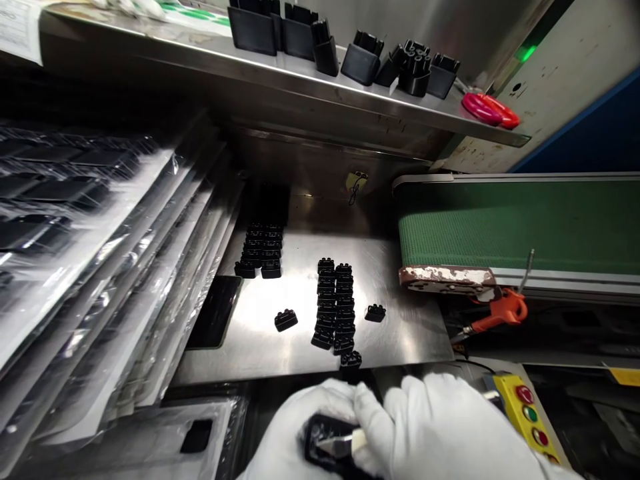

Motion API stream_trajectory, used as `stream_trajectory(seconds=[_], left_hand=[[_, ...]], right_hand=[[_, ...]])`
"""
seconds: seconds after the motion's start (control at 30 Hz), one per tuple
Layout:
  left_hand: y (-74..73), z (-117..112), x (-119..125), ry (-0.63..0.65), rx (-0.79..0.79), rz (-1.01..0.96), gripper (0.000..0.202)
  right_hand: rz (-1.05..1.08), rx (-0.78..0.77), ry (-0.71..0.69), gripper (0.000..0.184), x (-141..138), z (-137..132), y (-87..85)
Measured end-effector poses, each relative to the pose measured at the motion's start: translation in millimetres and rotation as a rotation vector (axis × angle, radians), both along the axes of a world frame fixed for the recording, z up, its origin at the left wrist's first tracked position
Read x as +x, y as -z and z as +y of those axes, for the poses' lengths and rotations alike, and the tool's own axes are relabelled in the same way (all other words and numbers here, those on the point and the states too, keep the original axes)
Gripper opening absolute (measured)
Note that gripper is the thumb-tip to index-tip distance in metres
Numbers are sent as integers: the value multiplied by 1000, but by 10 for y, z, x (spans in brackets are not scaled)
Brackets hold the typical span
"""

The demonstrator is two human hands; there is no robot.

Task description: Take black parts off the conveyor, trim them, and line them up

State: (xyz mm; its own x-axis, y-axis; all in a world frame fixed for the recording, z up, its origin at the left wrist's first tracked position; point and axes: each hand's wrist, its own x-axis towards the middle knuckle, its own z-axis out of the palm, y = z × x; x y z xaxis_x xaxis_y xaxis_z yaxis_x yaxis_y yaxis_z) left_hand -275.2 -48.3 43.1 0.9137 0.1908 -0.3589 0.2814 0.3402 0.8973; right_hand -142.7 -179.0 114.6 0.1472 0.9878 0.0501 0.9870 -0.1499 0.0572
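Note:
Both of my hands wear white gloves at the bottom of the head view. My left hand (285, 423) is closed around a small black plastic part (316, 427) with a rounded rim. Pinched in my right hand (440, 427) is a craft knife (336, 445) with a pointed metal blade and a pale handle, mostly covered by the glove. Its blade lies against or just over the part's face; exact contact cannot be made out. Beyond my hands, two rows of small black studded parts (327, 300) stand on the metal table (400, 340), with single ones (285, 320) beside them.
Stacked trays (150, 267) of black parts in clear film rise at the left, next to a dark phone-like slab (215, 312). A green conveyor belt (520, 223), an orange-handled tool (500, 312) and a yellow button box (523, 407) are at the right. Overhead runs a metal shelf (200, 63).

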Motion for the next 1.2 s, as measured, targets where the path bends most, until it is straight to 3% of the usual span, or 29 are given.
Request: stream_trajectory(seconds=[0.13,0.5,0.67,0.9,1.03,1.2], left_hand=[[17,40,36,-13,77,-8,24],[-45,250,36,41,260,45,28],[-55,265,3,-52,341,5,27],[-46,364,24,150,338,-17,25],[-8,298,69,69,320,-65,21],[143,129,124,-82,324,-138,33]], right_hand=[[-83,24,-53,20,15,50,-25],[-37,5,-58,17,23,109,0],[-28,7,-71,21,25,116,3],[16,-11,-58,25,-1,125,119],[5,-26,2,31,-38,186,257],[58,-250,40,32,-8,300,288]])
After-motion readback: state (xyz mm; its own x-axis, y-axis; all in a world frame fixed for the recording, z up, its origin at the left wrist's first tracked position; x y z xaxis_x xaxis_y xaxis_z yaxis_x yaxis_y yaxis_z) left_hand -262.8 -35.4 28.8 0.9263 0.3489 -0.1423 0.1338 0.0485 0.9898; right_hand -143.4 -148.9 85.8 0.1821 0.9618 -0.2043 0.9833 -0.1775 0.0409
